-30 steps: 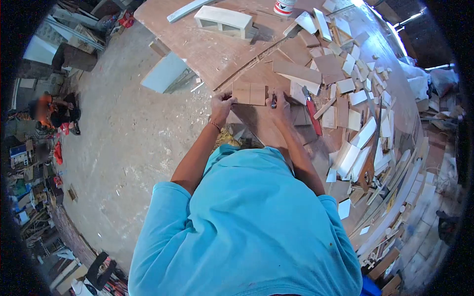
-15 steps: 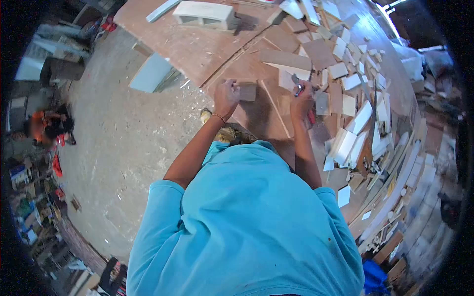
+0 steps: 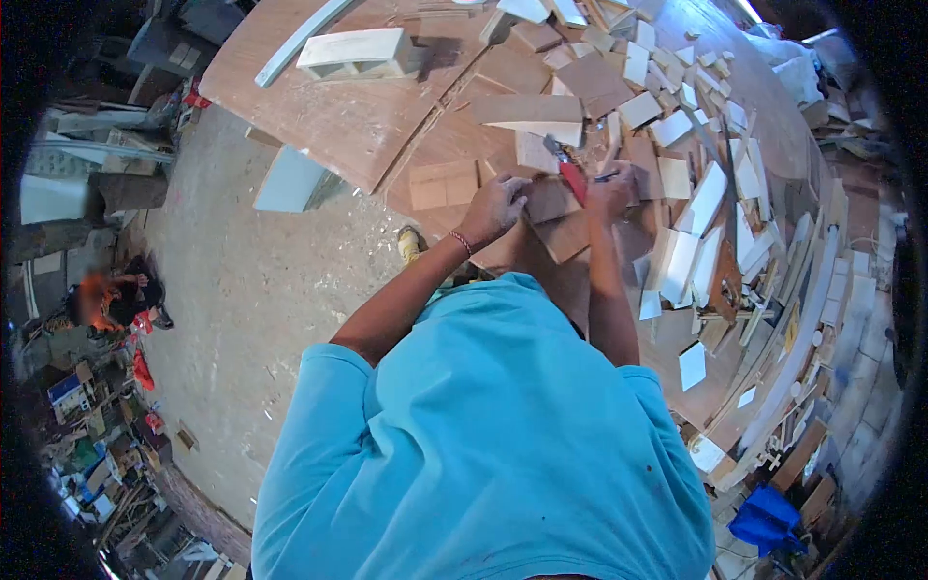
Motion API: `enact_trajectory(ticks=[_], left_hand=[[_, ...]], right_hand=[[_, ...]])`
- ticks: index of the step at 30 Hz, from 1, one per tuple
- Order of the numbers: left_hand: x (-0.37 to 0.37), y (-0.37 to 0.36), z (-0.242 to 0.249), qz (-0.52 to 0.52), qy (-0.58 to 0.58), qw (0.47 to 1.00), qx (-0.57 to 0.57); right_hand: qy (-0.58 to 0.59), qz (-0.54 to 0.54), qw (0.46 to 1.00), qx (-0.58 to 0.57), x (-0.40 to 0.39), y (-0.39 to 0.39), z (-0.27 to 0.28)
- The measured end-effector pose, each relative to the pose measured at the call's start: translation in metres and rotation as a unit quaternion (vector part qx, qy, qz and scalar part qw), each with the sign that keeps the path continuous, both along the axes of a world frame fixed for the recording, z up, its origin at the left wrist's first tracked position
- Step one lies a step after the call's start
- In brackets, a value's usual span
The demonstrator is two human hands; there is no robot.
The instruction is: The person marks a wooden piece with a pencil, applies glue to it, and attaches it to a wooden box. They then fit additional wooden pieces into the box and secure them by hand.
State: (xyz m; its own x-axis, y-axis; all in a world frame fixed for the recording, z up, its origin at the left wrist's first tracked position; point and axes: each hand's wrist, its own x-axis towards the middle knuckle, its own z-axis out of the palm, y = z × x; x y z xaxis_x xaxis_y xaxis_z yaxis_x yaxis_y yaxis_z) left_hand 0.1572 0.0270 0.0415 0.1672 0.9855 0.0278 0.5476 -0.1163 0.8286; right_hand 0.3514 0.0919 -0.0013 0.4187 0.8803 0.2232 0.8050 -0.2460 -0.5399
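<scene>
In the head view, we see the left hand (image 3: pixel 496 209) loosely open, with nothing we can see in it. It is just beside the flat brown wood block (image 3: pixel 444 185), which lies near the edge of the wooden table (image 3: pixel 290 111). A knock from that hand could push the block off. The right hand (image 3: pixel 610 196) is closed on a thin dark tool (image 3: pixel 606 177), too small for us to name. The red-handled tool (image 3: pixel 573 181) lies close by; if its gray end is sharp, a careless reach could cut us. Loose wood scraps (image 3: pixel 674 178) crowd there, so one bump could make them slide.
</scene>
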Motion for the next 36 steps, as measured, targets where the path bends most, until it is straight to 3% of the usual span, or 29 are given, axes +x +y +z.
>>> enact_trajectory(ticks=[2,5,7,12,16,18,24,26,29,34,36], left_hand=[[-0.018,-0.013,0.001,0.021,0.015,0.999,-0.022],[-0.041,-0.037,-0.004,0.102,0.002,0.995,0.010],[-0.064,-0.055,-0.011,0.233,-0.007,0.972,0.024],[-0.125,-0.079,-0.034,0.314,0.004,0.949,-0.018],[-0.144,-0.080,-0.031,0.329,0.003,0.943,-0.047],[-0.147,-0.077,-0.025,0.315,0.002,0.948,-0.047],[-0.147,-0.054,-0.015,0.219,0.027,0.974,-0.060],[-0.147,-0.045,-0.016,0.124,0.100,0.984,0.080],[-0.148,-0.036,-0.027,0.052,0.180,0.977,0.101],[-0.146,-0.035,-0.040,0.028,0.225,0.970,0.088],[-0.145,-0.038,-0.042,0.029,0.240,0.967,0.080]], right_hand=[[-0.022,0.013,0.998,0.052,-0.002,-0.004,0.007],[0.056,0.062,0.989,0.120,-0.016,-0.015,0.035],[0.195,0.127,0.958,0.167,-0.045,-0.027,0.052],[0.210,0.266,0.938,0.071,-0.129,-0.067,0.048],[0.190,0.300,0.935,0.002,-0.171,-0.085,0.033],[0.132,0.307,0.937,0.102,-0.190,-0.090,0.027],[0.171,0.277,0.945,-0.014,-0.214,-0.100,0.018],[0.164,0.296,0.941,0.014,-0.213,-0.105,0.026],[0.076,0.261,0.961,0.054,-0.201,-0.101,0.023],[0.047,0.223,0.972,0.054,-0.182,-0.100,0.016],[0.099,0.214,0.971,0.031,-0.182,-0.101,0.013]])
